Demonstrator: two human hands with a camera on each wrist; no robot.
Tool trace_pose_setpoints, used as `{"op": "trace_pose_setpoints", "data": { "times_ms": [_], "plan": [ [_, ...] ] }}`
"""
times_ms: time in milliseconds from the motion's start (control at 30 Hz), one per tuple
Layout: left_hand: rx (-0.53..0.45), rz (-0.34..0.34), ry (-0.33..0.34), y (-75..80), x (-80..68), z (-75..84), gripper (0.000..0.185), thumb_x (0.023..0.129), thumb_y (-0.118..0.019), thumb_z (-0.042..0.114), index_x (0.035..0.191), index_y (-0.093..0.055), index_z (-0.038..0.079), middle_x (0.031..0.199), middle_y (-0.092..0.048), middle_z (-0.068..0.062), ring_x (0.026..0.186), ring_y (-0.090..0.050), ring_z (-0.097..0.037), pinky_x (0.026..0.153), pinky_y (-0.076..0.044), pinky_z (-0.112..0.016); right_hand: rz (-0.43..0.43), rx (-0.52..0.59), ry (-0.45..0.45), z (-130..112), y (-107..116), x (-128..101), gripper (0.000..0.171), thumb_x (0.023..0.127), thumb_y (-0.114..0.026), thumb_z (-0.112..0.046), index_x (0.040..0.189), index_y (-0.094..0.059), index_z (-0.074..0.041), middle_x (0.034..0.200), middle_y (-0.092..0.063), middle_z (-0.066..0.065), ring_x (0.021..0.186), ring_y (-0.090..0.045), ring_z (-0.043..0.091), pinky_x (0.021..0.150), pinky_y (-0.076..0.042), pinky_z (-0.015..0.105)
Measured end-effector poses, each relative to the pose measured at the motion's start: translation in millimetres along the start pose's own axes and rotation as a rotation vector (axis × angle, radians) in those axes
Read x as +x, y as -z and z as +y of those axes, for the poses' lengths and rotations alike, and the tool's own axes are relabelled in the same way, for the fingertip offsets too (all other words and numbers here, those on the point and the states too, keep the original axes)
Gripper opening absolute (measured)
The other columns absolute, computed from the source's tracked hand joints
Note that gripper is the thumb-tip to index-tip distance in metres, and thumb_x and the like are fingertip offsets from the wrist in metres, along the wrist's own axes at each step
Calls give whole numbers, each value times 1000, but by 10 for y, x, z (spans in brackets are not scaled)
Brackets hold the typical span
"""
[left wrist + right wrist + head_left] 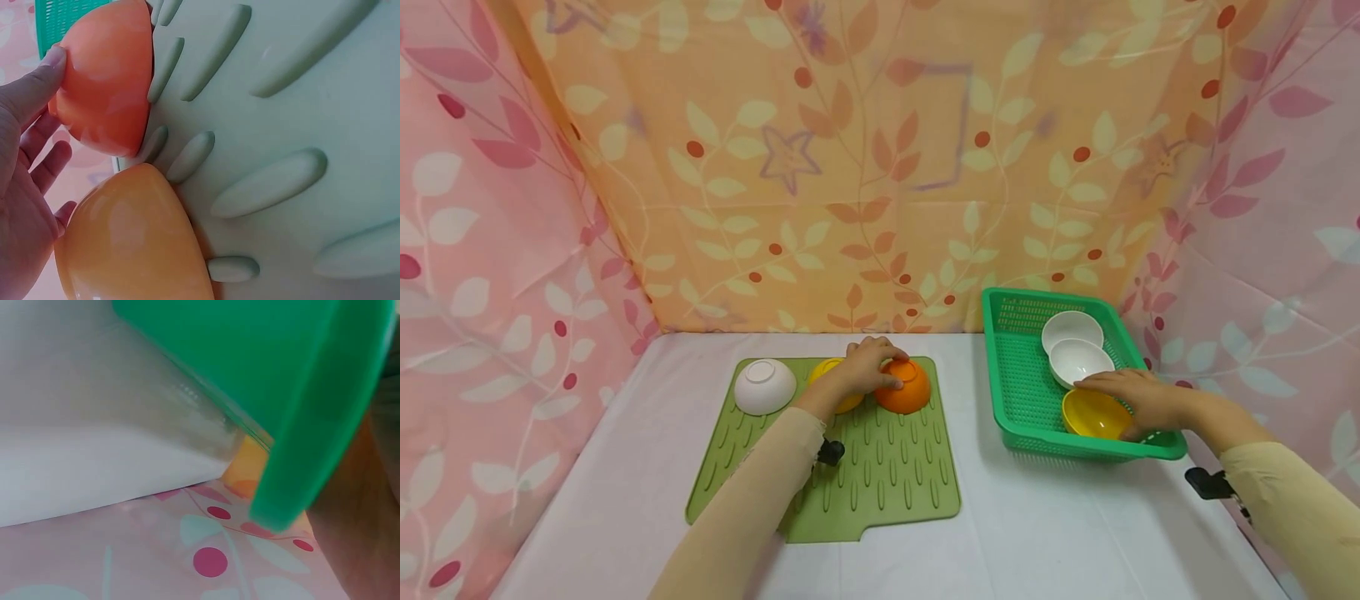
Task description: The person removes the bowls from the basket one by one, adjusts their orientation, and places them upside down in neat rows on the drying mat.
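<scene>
On the mat [898, 492], the left hand [871, 367] has its grip pinching the overturned orange bowl [913, 396]. Right of the mat, the right hand's [1138, 400] grip holds the yellow bowl [1096, 417] inside the basket [1017, 433]. The step seems to be handling bowls; the next move probably needs steady pinching. The left wrist view shows the neighbouring bowl [131, 244], which the head view partly hides; the right wrist view shows no bowl.

Checking head view, left wrist, right wrist: no readable text, label, brand or number anywhere! Over to the orange floral curtain [880, 200], and spotting only wordless signs there: a purple star outline [790, 158] left of centre, an angular purple mark [962, 125] to its right, open on one side, and high at top left, another purple outline [574, 14], cropped by the view's edge.
</scene>
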State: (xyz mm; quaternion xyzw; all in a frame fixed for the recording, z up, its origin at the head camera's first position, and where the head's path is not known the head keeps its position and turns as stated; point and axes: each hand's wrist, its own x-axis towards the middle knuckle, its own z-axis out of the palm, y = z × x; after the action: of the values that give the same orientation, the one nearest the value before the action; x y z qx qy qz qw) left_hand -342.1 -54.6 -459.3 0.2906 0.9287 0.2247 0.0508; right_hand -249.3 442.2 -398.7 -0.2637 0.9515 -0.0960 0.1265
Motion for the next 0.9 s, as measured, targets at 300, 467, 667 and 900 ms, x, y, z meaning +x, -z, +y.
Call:
{"op": "trace_pose_setpoints", "data": {
  "times_ms": [300,467,667,900],
  "plan": [
    [6,10,-5,8,-9,2,49,92,-76,42,137,-65,29,132,-57,3,126,-44,-22,102,-28,-48,190,-104,116,-13,-161,52,81,71,-93,-30,141,-60,-6,137,-63,11,127,-51,40,105,-25,71],
    [2,1,-10,4,-2,9,49,92,-76,42,137,-64,28,132,-57,3,126,-43,-21,102,-28,-47,103,5,83,-47,-105,43,83,74,-91,-27,147,-54,-11,145,-58,11,133,-45,43,106,-23,74],
    [2,-2,-9,-6,5,-1,49,92,-76,43,138,-64,28,129,-57,4,123,-44,-20,100,-27,-46,-77,69,-19,-65,42,8,99,70,-92,-22,156,-44,-22,155,-48,11,138,-38,47,104,-28,79],
    [-17,3,-21,7,-2,-1,47,92,-77,41,136,-66,27,127,-58,4,120,-45,-20,99,-28,-46,-37,22,35,-86,-2,54,96,71,-92,-25,155,-46,-17,153,-51,11,138,-39,45,108,-21,77]
  ]
}}
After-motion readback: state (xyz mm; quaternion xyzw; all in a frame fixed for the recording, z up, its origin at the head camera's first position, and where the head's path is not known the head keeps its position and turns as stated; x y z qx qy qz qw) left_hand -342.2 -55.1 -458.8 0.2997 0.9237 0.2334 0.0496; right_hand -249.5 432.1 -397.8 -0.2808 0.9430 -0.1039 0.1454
